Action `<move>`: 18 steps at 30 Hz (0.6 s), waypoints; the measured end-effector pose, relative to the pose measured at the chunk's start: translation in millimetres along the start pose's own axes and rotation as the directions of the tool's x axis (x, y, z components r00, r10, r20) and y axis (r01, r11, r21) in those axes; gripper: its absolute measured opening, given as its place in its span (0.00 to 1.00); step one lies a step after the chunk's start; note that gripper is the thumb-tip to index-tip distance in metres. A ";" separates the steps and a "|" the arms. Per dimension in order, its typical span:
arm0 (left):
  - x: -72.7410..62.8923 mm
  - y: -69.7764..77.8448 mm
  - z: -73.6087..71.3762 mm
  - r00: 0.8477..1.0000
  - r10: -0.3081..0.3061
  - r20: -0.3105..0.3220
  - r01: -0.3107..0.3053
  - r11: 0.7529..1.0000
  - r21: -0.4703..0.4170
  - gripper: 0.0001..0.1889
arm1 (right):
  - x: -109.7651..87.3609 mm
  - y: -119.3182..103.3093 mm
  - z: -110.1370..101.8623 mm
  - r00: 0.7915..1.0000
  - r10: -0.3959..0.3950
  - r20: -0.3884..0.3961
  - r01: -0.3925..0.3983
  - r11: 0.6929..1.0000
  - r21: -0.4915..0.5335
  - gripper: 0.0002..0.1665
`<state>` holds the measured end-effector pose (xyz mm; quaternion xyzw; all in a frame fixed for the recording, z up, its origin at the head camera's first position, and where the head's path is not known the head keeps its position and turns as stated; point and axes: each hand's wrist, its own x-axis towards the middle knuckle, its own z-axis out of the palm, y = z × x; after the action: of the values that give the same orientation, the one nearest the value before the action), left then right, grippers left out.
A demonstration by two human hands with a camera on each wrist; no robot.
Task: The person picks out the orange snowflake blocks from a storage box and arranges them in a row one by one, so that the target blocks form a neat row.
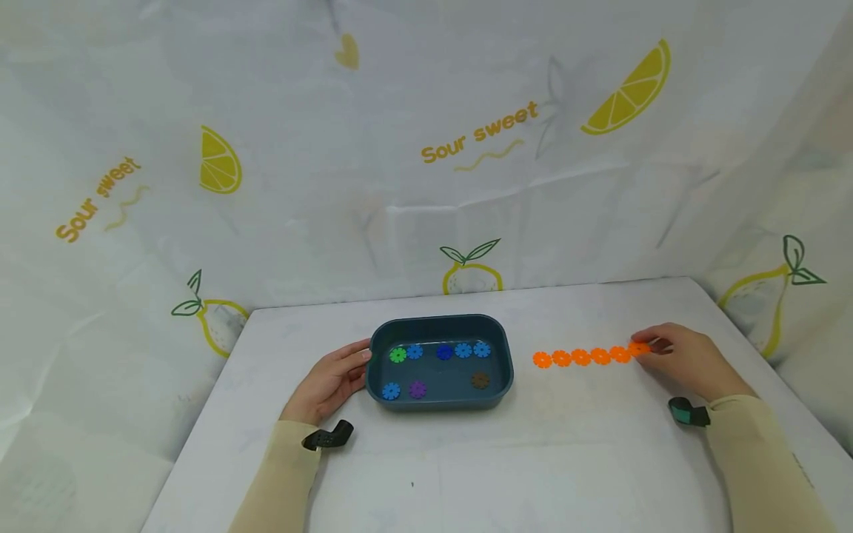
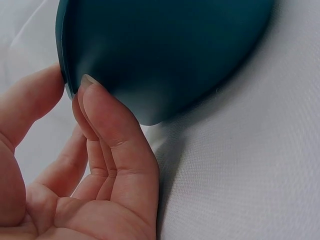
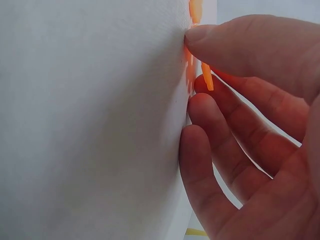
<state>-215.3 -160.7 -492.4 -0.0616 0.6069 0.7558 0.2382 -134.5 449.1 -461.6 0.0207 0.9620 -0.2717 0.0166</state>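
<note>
A dark teal plastic tray [image 1: 436, 405] stands on the white table. My left hand [image 1: 332, 381] pinches its left rim between thumb and fingers; the left wrist view shows the fingertips [image 2: 95, 92] against the tray wall [image 2: 165, 65]. To the right of the tray lies a straight row of several orange notched discs [image 1: 581, 357], edge to edge. At the row's right end, my right hand [image 1: 693, 363] pinches an orange notched disc [image 1: 640, 348]. Up close in the right wrist view, that orange disc [image 3: 207, 76] stands tilted between thumb and fingers, partly hidden.
Inside the tray lie loose notched discs: a green disc [image 1: 397, 355], several blue ones, a purple disc [image 1: 417, 389] and a brown disc [image 1: 480, 380]. Behind the table [image 1: 533, 466] hangs a white cloth [image 1: 300, 148] with lemon prints.
</note>
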 end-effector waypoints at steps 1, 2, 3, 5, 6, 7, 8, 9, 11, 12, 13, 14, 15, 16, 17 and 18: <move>-0.9 -0.2 -0.4 1.000 0.000 -0.004 0.000 1.000 -0.001 0.28 | 0.9 -0.1 0.5 1.000 -0.001 0.002 0.001 1.000 0.000 0.23; -2.0 -0.5 -1.1 1.000 0.000 -0.008 0.000 1.000 -0.001 0.28 | 1.8 -0.1 1.4 1.000 -0.002 0.003 0.002 1.000 -0.002 0.23; -3.4 -0.8 -1.9 1.000 -0.002 -0.011 0.002 1.000 -0.001 0.28 | 2.6 -0.3 2.5 1.000 -0.004 0.005 0.004 1.000 -0.002 0.23; -6.2 -1.2 -3.9 1.000 -0.004 -0.018 0.004 1.000 -0.005 0.27 | 4.5 -0.8 4.8 1.000 -0.007 0.011 0.007 1.000 -0.002 0.23; -7.4 -1.3 -4.9 1.000 -0.003 -0.019 0.003 1.000 -0.003 0.28 | 5.7 -1.0 5.7 1.000 -0.010 0.012 0.010 1.000 -0.002 0.23; -8.3 -1.3 -5.8 1.000 -0.001 -0.021 0.001 1.000 -0.002 0.28 | 7.1 -1.3 6.3 1.000 -0.012 0.014 0.012 1.000 -0.001 0.23; -9.0 -1.3 -6.6 1.000 0.001 -0.023 -0.001 1.000 -0.003 0.28 | 8.5 -1.7 6.3 1.000 -0.015 0.017 0.015 1.000 0.001 0.23; -9.4 -1.2 -7.3 1.000 0.002 -0.026 -0.003 1.000 -0.006 0.28 | 10.0 -2.2 6.0 1.000 -0.019 0.020 0.018 1.000 0.004 0.23; -8.8 -0.6 -8.3 1.000 0.005 -0.028 -0.005 1.000 0.000 0.29 | 10.2 -2.3 5.3 1.000 -0.022 0.023 0.022 1.000 0.011 0.23; -8.9 0.1 -8.8 1.000 0.009 -0.026 -0.009 1.000 0.017 0.30 | 10.1 -2.5 5.0 0.999 -0.025 0.024 0.025 1.000 0.013 0.24; -9.2 1.4 -9.1 0.999 0.010 -0.038 -0.009 1.000 0.029 0.30 | 9.4 -2.4 4.9 0.999 -0.028 0.026 0.028 1.000 0.013 0.24; -10.3 3.4 -9.2 0.998 0.014 -0.055 -0.011 0.999 0.053 0.30 | 8.3 -2.1 5.0 0.999 -0.030 0.026 0.030 1.000 0.009 0.26; -11.9 5.9 -9.4 0.997 0.022 -0.074 -0.015 0.996 0.086 0.31 | 6.4 -1.4 5.3 0.999 -0.035 0.025 0.035 0.999 0.002 0.27; -14.0 9.0 -9.5 0.995 0.039 -0.096 -0.026 0.991 0.134 0.32 | 4.1 -0.5 6.0 0.999 -0.037 0.024 0.037 0.999 -0.003 0.29; -18.2 13.3 -8.8 0.991 0.060 -0.120 -0.035 0.980 0.194 0.32 | 1.0 0.3 6.8 0.999 -0.038 0.018 0.038 0.999 -0.012 0.31; -22.6 17.7 -9.2 0.985 0.089 -0.147 -0.047 0.963 0.265 0.33 | -2.6 1.2 7.5 0.999 -0.038 0.015 0.038 0.999 -0.020 0.34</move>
<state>-204.9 -178.5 -470.4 -0.0682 0.7195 0.6700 0.1694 -131.7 446.1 -468.4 0.0004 0.9648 -0.2621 0.0188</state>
